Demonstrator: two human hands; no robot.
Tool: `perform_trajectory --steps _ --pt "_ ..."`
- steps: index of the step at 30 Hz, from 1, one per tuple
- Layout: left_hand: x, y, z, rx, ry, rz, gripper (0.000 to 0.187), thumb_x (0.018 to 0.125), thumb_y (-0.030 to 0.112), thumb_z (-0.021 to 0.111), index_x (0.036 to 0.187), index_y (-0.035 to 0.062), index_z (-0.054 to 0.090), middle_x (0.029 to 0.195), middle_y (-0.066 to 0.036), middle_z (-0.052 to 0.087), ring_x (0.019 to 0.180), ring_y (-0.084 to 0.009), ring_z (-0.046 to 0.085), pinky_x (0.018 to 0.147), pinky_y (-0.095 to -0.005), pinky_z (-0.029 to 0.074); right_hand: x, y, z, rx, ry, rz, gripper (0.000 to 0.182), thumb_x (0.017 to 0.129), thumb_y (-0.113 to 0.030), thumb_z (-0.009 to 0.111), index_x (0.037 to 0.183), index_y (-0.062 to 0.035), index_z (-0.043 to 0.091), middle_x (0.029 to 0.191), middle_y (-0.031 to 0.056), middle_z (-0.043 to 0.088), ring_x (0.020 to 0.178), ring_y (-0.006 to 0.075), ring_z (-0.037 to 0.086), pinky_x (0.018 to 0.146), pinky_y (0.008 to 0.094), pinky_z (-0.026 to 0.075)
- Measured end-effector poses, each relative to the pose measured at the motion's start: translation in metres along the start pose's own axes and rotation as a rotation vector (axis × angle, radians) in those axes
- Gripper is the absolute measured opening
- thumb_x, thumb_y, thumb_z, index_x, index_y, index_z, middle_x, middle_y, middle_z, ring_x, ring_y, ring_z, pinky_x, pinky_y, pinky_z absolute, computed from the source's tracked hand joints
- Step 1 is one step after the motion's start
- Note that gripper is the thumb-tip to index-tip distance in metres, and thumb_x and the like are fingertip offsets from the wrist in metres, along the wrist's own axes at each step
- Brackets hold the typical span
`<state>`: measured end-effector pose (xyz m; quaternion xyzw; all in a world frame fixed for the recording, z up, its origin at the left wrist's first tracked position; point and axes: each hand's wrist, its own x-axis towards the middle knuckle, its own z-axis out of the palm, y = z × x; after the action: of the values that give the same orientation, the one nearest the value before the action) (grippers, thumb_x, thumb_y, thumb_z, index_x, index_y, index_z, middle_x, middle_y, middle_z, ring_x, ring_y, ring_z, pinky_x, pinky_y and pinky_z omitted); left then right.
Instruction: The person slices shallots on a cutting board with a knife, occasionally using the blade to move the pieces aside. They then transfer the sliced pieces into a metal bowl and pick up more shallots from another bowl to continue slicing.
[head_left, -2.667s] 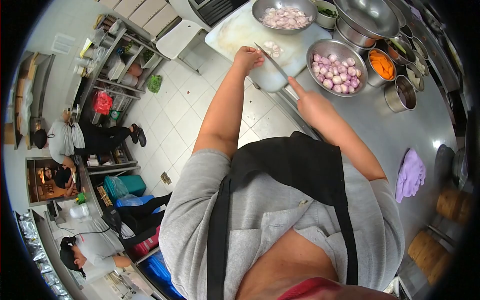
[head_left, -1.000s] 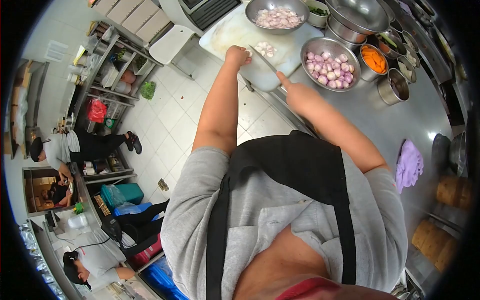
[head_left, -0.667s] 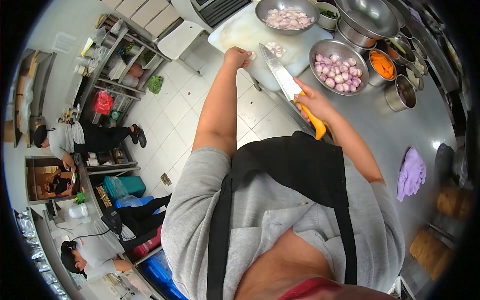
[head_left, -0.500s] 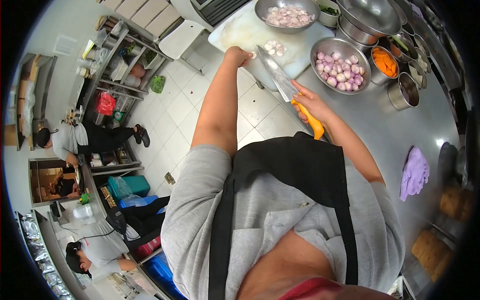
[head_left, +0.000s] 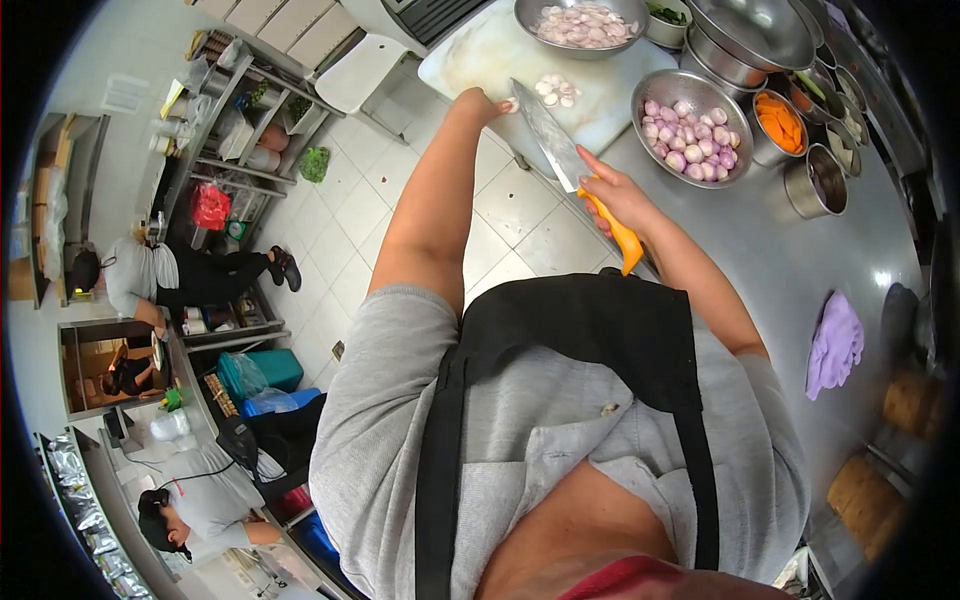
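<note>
My left hand point(head_left: 488, 104) is at the near edge of a white cutting board point(head_left: 455, 68), fingertips pinched on a small pale piece of shallot point(head_left: 512, 104). In my right hand point(head_left: 622, 197) is a large kitchen knife point(head_left: 550, 138) with a yellow handle. Its blade points away from me over the board, its tip beside that piece. Just beyond the tip lies a small pile of shallot slices point(head_left: 557, 91). Whole peeled shallots point(head_left: 690, 145) fill a metal bowl point(head_left: 737, 112) to the right. More sliced shallots point(head_left: 587, 24) are in another metal bowl point(head_left: 590, 50) at the back of the board.
Metal pots stand to the right, one with orange carrot pieces point(head_left: 778, 124). A stacked steel bowl point(head_left: 745, 30) is behind them. A purple cloth point(head_left: 835, 345) lies on the steel counter point(head_left: 740, 255). Two people work at the left, near shelves; another shows through an opening.
The view has shifted slightly. The knife has tilted a little, and my right index finger has lifted off the blade's side. My left hand stays at the board's edge.
</note>
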<state>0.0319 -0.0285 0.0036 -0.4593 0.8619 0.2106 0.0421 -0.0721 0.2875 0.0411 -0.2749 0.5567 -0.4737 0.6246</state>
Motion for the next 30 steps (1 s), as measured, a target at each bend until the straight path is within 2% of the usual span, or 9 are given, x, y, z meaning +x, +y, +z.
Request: perform_trajectory --steps 2,4,7,15,19,23,26,28,30 --pt "-0.001 0.001 0.000 -0.012 0.004 -0.018 0.068 0.065 0.058 0.075 0.089 -0.0056 0.066 0.079 -0.019 0.067 0.069 -0.0259 0.064 0.065 -0.0352 0.049 0.010 -0.001 0.001 -0.020 0.007 -0.008 0.059 0.093 -0.024 0.046 0.147 -0.0277 0.023 0.067 0.0000 0.044 0.045 0.0085 0.042 0.040 0.0245 0.037" --pt "0.000 0.000 0.003 -0.024 0.004 -0.034 0.069 0.065 0.057 0.075 0.090 -0.0059 0.066 0.080 -0.019 0.067 0.070 -0.0259 0.064 0.065 -0.0350 0.049 0.021 -0.003 0.002 -0.035 -0.010 -0.022 0.062 0.091 -0.021 0.047 0.147 -0.0243 0.022 0.067 0.0031 0.045 0.043 0.0121 0.045 0.039 0.0288 0.039" --pt "-0.001 0.002 0.005 -0.005 0.048 -0.035 0.069 0.065 0.057 0.076 0.091 -0.0058 0.065 0.082 -0.019 0.067 0.070 -0.0258 0.065 0.065 -0.0348 0.050 0.025 -0.007 0.009 -0.044 0.009 0.005 0.061 0.091 -0.019 0.047 0.147 -0.0244 0.022 0.068 0.0036 0.046 0.042 0.0120 0.045 0.038 0.0288 0.039" --pt "-0.007 0.001 0.011 -0.082 0.112 -0.073 0.070 0.067 0.059 0.073 0.093 -0.0054 0.065 0.092 -0.021 0.067 0.088 -0.0314 0.065 0.076 -0.0373 0.049 0.014 -0.003 0.015 -0.122 0.033 0.032 0.060 0.091 -0.021 0.047 0.146 -0.0258 0.024 0.067 0.0027 0.046 0.043 0.0112 0.043 0.039 0.0278 0.039" --pt "-0.007 0.000 0.010 -0.092 0.136 -0.051 0.073 0.066 0.060 0.073 0.096 -0.0067 0.065 0.094 -0.022 0.066 0.087 -0.0316 0.065 0.076 -0.0373 0.049 0.015 -0.011 0.005 -0.245 0.038 0.029 0.059 0.091 -0.022 0.047 0.146 -0.0283 0.026 0.065 0.0017 0.046 0.042 0.0104 0.043 0.039 0.0267 0.039" --pt "-0.002 0.004 0.002 -0.036 0.059 -0.029 0.075 0.066 0.059 0.073 0.095 -0.0091 0.064 0.094 -0.024 0.066 0.087 -0.0322 0.065 0.076 -0.0380 0.048 0.002 -0.011 -0.011 -0.264 0.114 0.034 0.057 0.092 -0.023 0.047 0.145 -0.0284 0.027 0.065 0.0014 0.045 0.042 0.0102 0.042 0.039 0.0266 0.039" --pt "0.002 0.002 0.008 -0.057 0.027 -0.022 0.076 0.065 0.059 0.073 0.092 -0.0105 0.064 0.091 -0.024 0.066 0.085 -0.0325 0.065 0.075 -0.0380 0.049 -0.006 -0.004 -0.011 -0.205 0.111 0.001 0.058 0.092 -0.023 0.048 0.146 -0.0281 0.027 0.066 0.0020 0.046 0.041 0.0105 0.042 0.038 0.0265 0.038" --pt "0.010 -0.004 0.010 -0.080 0.031 -0.016 0.076 0.065 0.060 0.073 0.091 -0.0109 0.065 0.090 -0.024 0.066 0.082 -0.0323 0.065 0.073 -0.0377 0.049 -0.006 0.001 -0.001 -0.012 0.064 0.007 0.058 0.094 -0.024 0.047 0.146 -0.0298 0.024 0.063 -0.0004 0.043 0.043 0.0087 0.039 0.040 0.0241 0.036" --pt "0.008 -0.005 0.013 -0.024 0.142 0.098 0.078 0.064 0.062 0.072 0.088 -0.0115 0.065 0.084 -0.024 0.066 0.074 -0.0317 0.065 0.069 -0.0373 0.050 -0.006 0.003 0.007 0.052 0.053 0.014 0.059 0.094 -0.025 0.047 0.147 -0.0299 0.022 0.064 0.0002 0.043 0.043 0.0088 0.039 0.040 0.0242 0.035"
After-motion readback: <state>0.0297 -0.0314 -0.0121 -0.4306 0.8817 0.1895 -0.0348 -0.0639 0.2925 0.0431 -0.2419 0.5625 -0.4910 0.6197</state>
